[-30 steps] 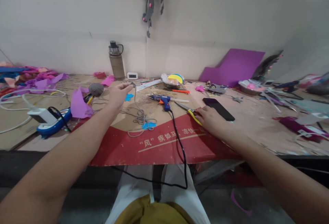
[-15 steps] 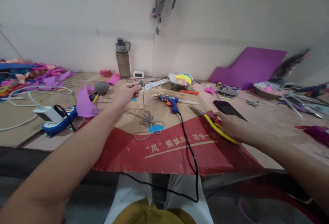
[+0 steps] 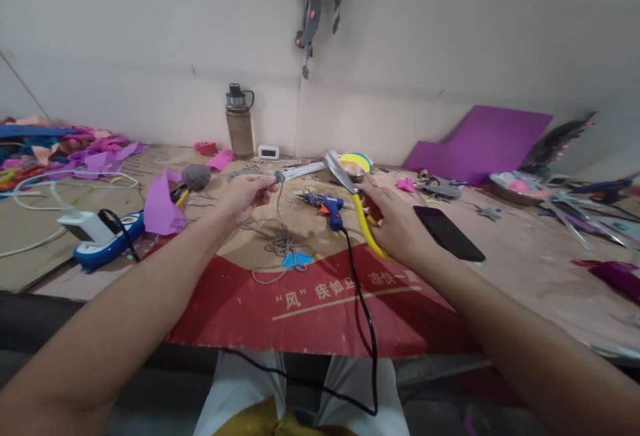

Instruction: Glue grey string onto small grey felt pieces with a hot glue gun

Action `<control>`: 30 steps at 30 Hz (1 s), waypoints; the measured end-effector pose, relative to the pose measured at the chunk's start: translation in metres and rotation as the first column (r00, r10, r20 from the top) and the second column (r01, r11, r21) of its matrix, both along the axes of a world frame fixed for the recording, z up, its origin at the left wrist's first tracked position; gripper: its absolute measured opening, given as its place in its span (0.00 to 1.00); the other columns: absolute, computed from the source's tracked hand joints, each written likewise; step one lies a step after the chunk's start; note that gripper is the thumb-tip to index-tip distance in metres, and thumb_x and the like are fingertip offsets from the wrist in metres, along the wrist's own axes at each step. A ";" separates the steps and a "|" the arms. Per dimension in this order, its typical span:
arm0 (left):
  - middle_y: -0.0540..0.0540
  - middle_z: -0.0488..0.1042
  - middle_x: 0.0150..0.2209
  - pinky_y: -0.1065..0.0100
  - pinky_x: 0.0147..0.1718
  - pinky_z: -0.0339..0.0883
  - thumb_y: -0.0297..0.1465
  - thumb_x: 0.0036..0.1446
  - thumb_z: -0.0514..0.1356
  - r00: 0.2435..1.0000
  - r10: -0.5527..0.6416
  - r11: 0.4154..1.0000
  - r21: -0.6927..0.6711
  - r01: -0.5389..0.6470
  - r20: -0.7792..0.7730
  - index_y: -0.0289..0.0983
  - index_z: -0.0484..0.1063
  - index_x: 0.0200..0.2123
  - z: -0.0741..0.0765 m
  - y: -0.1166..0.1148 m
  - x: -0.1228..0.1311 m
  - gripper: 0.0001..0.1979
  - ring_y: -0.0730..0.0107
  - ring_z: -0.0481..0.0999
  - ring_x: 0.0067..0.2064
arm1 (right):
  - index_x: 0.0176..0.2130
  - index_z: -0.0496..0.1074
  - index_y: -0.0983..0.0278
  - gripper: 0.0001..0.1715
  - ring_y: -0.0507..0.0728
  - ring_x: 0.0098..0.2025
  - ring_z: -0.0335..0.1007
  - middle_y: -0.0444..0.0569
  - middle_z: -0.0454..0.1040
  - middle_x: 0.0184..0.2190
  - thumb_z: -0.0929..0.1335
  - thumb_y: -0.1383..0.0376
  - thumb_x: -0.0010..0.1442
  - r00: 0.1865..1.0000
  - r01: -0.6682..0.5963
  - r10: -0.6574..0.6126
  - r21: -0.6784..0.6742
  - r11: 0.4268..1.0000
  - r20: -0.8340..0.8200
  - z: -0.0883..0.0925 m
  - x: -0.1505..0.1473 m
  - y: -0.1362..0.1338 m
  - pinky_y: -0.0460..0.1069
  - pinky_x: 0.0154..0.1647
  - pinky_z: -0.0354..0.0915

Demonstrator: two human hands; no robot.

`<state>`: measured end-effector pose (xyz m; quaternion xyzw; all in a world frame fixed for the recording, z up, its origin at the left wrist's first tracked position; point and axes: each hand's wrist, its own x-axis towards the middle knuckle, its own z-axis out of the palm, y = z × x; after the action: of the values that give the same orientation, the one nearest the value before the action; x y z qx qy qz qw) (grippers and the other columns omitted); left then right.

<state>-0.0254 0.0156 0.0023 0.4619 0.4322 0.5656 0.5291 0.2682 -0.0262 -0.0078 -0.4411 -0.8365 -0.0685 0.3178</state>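
My left hand pinches a small grey piece, and grey yarn hangs down from it to a loose tangle on the cardboard. In my right hand are scissors with yellow handles, raised above the table with the blades pointing away and to the left. Between the hands lies a blue glue gun, its black cord running off the front edge. A blue scrap sits under the yarn tangle. Left of my left hand is a grey ball of yarn.
A bottle and a small white clock stand by the wall. A phone lies to the right. A blue power strip with a charger sits left, near felt scraps. A purple sheet leans at the back right.
My right hand has lifted the scissors off the table beside the phone and brought them leftward, over the glue gun. My left hand still pinches the grey piece, and the view has tilted up slightly.
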 end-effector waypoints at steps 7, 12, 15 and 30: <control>0.47 0.71 0.22 0.78 0.18 0.56 0.29 0.45 0.66 0.998 -0.049 0.997 -0.058 0.046 -0.049 0.32 0.73 0.23 0.003 -0.002 0.001 0.07 0.82 0.63 0.21 | 0.59 0.62 0.64 0.29 0.63 0.45 0.68 0.59 0.70 0.46 0.64 0.64 0.59 0.974 0.072 -0.088 0.082 0.994 0.209 -0.011 -0.015 0.026 0.54 0.41 0.66; 0.48 0.71 0.22 0.78 0.18 0.56 0.31 0.44 0.68 0.991 -0.098 0.992 -0.086 0.090 -0.094 0.32 0.73 0.23 0.000 -0.004 0.007 0.09 0.81 0.63 0.21 | 0.60 0.62 0.64 0.28 0.63 0.46 0.68 0.59 0.70 0.47 0.64 0.62 0.61 0.947 0.075 -0.112 0.131 0.989 0.302 -0.014 -0.004 0.024 0.54 0.43 0.65; 0.48 0.71 0.22 0.78 0.18 0.56 0.32 0.43 0.68 0.990 -0.093 0.992 -0.100 0.082 -0.110 0.32 0.72 0.21 0.000 -0.007 0.010 0.10 0.82 0.63 0.21 | 0.60 0.62 0.63 0.28 0.62 0.44 0.68 0.58 0.70 0.46 0.63 0.61 0.61 0.941 0.091 -0.133 0.146 0.985 0.312 -0.012 -0.004 0.024 0.53 0.41 0.65; 0.48 0.71 0.23 0.78 0.20 0.56 0.33 0.47 0.67 0.974 -0.141 0.988 -0.086 0.127 -0.178 0.32 0.72 0.22 -0.005 -0.006 0.008 0.11 0.83 0.63 0.21 | 0.59 0.63 0.62 0.27 0.61 0.44 0.66 0.56 0.71 0.43 0.64 0.61 0.61 0.937 0.026 -0.072 0.138 0.990 0.342 -0.015 -0.008 0.021 0.53 0.42 0.65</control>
<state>-0.0177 0.0098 -0.0023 0.5203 0.4678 0.4672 0.5405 0.2607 -0.0047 -0.0225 -0.4210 -0.8617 -0.2078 0.1923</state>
